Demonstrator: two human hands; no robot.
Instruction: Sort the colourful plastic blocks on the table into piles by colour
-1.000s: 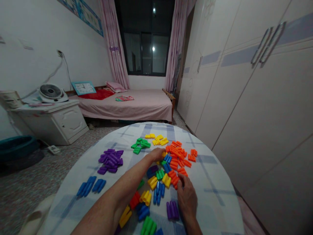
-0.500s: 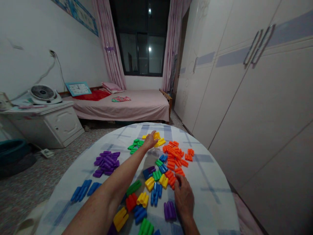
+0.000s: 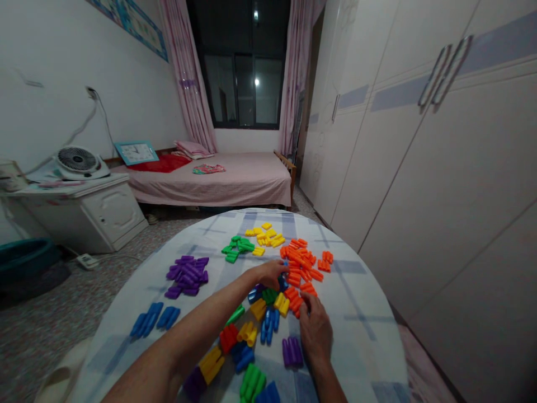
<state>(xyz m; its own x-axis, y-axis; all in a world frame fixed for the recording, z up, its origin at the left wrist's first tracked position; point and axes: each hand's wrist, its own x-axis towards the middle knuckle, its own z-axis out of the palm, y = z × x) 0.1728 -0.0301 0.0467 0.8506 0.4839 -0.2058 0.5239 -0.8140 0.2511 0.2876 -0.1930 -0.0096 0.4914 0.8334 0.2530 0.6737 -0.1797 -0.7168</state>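
Observation:
My left hand is over the middle of the table, its fingers closed at a blue plastic block beside the orange pile. Most of that block is hidden by the fingers. My right hand rests on the table, thumb and fingers apart, its fingertips at the edge of some orange blocks. Between and below my hands lie mixed blocks: yellow, blue, purple, red and green. My left forearm covers part of the table.
Sorted by colour around the round table are purple, blue, green, yellow and orange groups. Beyond stand a bed, a cabinet with a fan and a wardrobe.
My left hand has come back from the yellow group to the blue block near the orange pile. A yellow block now lies beside the green group. My right hand has barely moved.

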